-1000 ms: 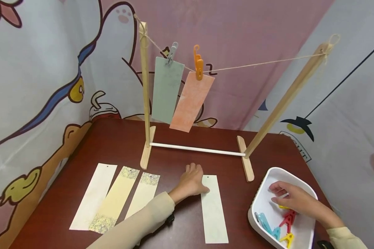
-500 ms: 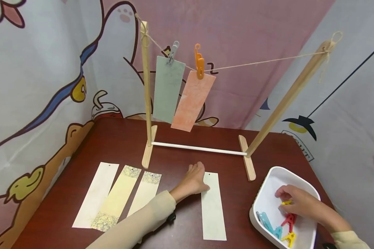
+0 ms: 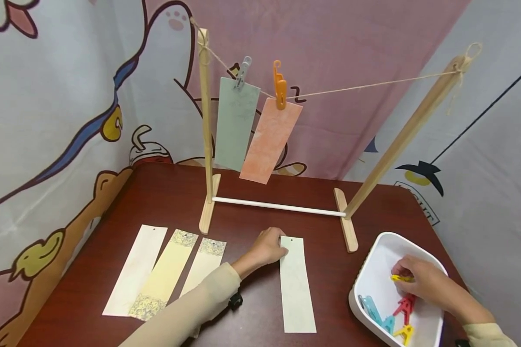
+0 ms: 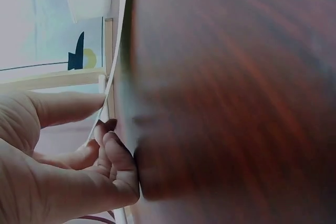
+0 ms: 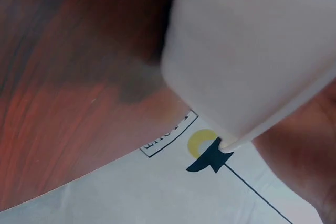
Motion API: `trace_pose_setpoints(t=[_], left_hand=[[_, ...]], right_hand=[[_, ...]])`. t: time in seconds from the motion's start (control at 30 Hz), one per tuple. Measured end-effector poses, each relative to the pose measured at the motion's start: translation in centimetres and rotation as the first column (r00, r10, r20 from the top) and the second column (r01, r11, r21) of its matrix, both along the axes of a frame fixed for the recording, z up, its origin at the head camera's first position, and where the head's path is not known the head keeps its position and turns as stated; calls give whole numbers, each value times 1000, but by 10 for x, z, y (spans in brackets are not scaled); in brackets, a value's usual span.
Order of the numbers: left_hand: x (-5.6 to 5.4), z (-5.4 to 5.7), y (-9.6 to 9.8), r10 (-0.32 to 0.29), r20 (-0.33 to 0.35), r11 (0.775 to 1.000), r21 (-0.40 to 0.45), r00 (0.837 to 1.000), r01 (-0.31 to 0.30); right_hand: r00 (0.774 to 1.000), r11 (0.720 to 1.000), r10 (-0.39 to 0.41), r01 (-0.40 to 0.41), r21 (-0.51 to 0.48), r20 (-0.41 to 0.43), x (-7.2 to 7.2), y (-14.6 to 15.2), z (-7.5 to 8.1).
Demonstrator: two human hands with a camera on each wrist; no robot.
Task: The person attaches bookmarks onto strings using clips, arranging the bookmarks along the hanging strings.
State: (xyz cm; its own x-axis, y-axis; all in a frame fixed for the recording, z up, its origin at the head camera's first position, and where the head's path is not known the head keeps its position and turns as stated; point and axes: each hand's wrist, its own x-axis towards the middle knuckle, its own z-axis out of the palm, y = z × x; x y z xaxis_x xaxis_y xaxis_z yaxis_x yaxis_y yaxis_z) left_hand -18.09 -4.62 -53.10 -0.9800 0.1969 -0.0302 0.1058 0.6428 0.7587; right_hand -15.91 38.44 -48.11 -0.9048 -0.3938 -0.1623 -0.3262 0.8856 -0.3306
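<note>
Head view: left hand [image 3: 265, 248] pinches the top of a pale card [image 3: 297, 289] on the tabletop [image 3: 260, 308]; right hand [image 3: 423, 279] pinches a yellow peg [image 3: 398, 278] in the box [image 3: 378, 270]. Left wrist view adds the card's edge bending upward! Right wrist view: box hides that pinch. Lettering [image 3: 424, 206], partly legible.

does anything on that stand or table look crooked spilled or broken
The orange card looks askew: it hangs from its orange clip with its lower end slanting left in the head view, while the green card beside it hangs straighter. I see nothing spilled or broken.
</note>
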Motion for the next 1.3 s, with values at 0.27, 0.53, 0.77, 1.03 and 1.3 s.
trace_pose_setpoints(t=[0.27, 0.53, 0.77, 1.03, 1.3], left_hand=[[25, 60, -2, 81, 69, 982, 168, 994, -91], [24, 67, -7, 136, 46, 972, 187, 990, -143], [27, 68, 0, 131, 33, 963, 232, 991, -135], [27, 68, 1, 168, -13, 917, 370, 986, -151], [27, 78, 2, 200, -105, 880, 457, 974, -132]], right_hand=[[996, 998, -64, 62, -22, -65, 0, -7, -1], [975, 981, -58, 16, -194, -216, 1, -18, 3], [969, 966, -86, 23, -259, -232, 12, -14, 2], [969, 963, -149, 98, -251, -196, 13, -11, 1], [957, 967, -93, 22, -252, -274, 9, -6, 0]])
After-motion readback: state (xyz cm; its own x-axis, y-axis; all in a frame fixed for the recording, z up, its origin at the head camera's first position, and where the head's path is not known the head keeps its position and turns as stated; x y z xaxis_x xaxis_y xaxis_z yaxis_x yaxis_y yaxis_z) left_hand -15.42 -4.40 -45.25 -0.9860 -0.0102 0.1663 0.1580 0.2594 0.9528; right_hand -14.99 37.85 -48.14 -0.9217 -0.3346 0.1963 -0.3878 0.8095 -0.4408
